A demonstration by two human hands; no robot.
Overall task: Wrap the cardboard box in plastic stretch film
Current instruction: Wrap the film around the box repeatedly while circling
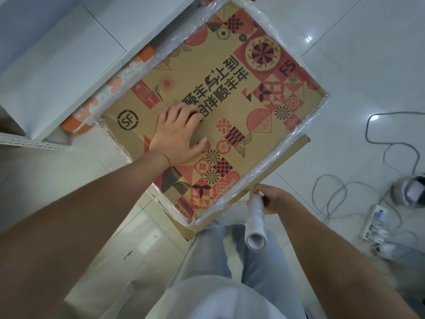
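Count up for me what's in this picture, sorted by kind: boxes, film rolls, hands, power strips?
Cardboard box: 1
Roll of stretch film: 1
Hands: 2, the left hand flat on the box, the right hand gripping the roll
Power strip on the floor: 1
Total: 5
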